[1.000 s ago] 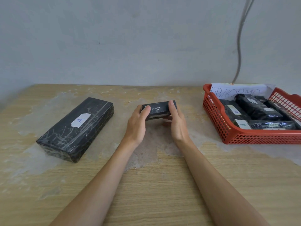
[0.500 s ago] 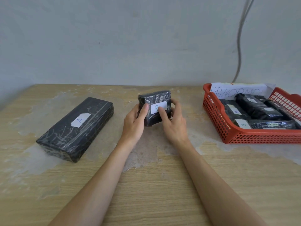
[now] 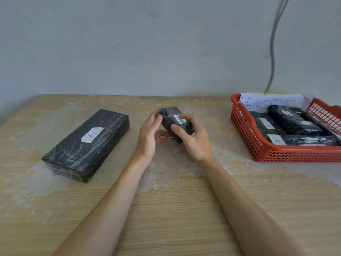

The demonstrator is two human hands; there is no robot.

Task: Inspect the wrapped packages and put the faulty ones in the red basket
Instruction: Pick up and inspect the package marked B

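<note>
Both hands, left hand [image 3: 147,133] and right hand [image 3: 191,137], grip the small wrapped package [image 3: 175,122] tilted above the worktop [image 3: 166,209], label up, likely for checking.

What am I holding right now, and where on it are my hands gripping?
Both hands hold the small black wrapped package: the left hand at its left side, the right hand over its right side.

left grip [image 3: 147,139]: bare | right grip [image 3: 195,145]: bare | forearms [image 3: 118,196]: bare
</note>
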